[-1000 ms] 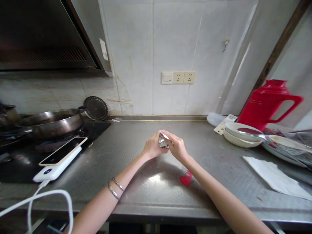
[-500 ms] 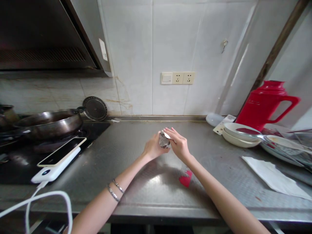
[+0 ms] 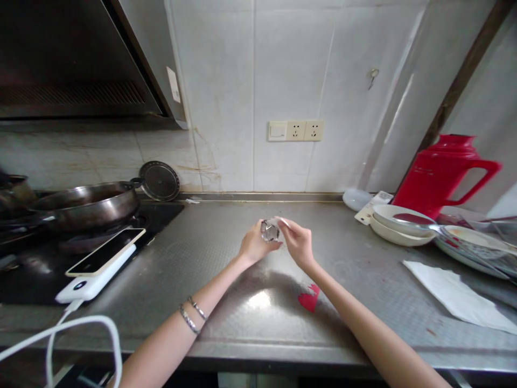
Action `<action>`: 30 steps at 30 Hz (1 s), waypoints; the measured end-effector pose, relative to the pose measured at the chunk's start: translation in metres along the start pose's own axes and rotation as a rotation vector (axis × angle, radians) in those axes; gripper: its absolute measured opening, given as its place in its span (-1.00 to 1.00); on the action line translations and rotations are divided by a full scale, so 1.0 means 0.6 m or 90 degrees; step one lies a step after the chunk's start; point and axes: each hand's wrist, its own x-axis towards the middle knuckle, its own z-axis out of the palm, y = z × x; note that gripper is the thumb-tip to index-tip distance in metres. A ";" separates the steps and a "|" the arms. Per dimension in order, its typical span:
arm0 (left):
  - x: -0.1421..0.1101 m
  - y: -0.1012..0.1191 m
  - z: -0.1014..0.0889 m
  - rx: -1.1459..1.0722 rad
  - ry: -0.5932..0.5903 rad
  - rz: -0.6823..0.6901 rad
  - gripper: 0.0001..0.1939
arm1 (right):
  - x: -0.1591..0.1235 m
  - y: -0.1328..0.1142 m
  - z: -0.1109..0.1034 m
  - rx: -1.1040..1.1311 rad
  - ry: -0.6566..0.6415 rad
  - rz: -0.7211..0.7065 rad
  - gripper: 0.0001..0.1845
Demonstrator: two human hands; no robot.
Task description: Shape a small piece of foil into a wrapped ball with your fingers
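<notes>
My left hand is wrapped round a small, shiny, clear faceted thing that looks like a drinking glass, its round end facing me. My right hand pinches a thin whitish piece, like paper or tissue, at the upper right edge of that round end. Both hands are above the middle of the steel counter. A torn scrap of red material lies on the counter below my right wrist. The far side of the glass-like thing is hidden by my fingers.
On the left, a metal pan sits on the stove, near a phone on a white power bank with a cable. To the right stand a red thermos, stacked bowls and a white napkin.
My right fingers, spread over the top of the glass-like thing before, are now bent together at its edge. Its round end shows more fully. My left hand keeps its hold.
</notes>
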 end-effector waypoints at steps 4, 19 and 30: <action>-0.003 0.009 0.001 -0.122 -0.028 -0.009 -0.43 | 0.006 0.011 -0.004 0.000 0.046 0.075 -0.74; 0.000 0.001 0.022 -0.433 -0.079 -0.183 -0.50 | 0.005 -0.011 -0.008 0.063 -0.021 0.137 -0.65; -0.003 0.001 0.018 -0.268 -0.034 -0.074 -0.35 | 0.014 0.007 -0.006 0.044 -0.029 0.067 -0.72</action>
